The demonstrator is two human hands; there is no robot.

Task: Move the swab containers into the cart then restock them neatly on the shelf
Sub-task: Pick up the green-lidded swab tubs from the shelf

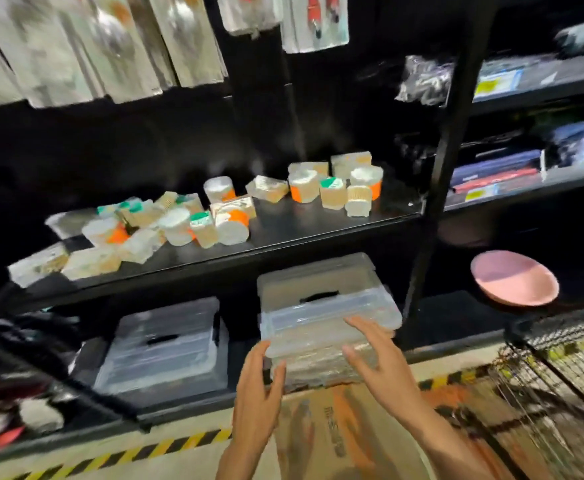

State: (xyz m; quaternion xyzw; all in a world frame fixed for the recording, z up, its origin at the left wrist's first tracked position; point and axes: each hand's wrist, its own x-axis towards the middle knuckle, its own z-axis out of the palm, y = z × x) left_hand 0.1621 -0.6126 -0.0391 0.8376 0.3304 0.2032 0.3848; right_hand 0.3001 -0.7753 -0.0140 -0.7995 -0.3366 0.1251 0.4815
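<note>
head view: swab containers (214,216) scattered on shelf (318,225); left hand (259,386), right hand (375,355) spread open, empty.

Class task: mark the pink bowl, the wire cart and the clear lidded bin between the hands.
pink bowl (513,278), head view, inner surface.
wire cart (567,368), head view, mesh side.
clear lidded bin (321,299), head view, lid top.

Both hands, left hand (261,386) and right hand (380,355), sit low in front of a clear storage bin (328,306) that blocks the way straight ahead. Above them the shelf (318,226) has open black surface mid-front, with swab containers (332,185) crowding up-right and up-left. Wire cart (560,368) is off right.
</note>
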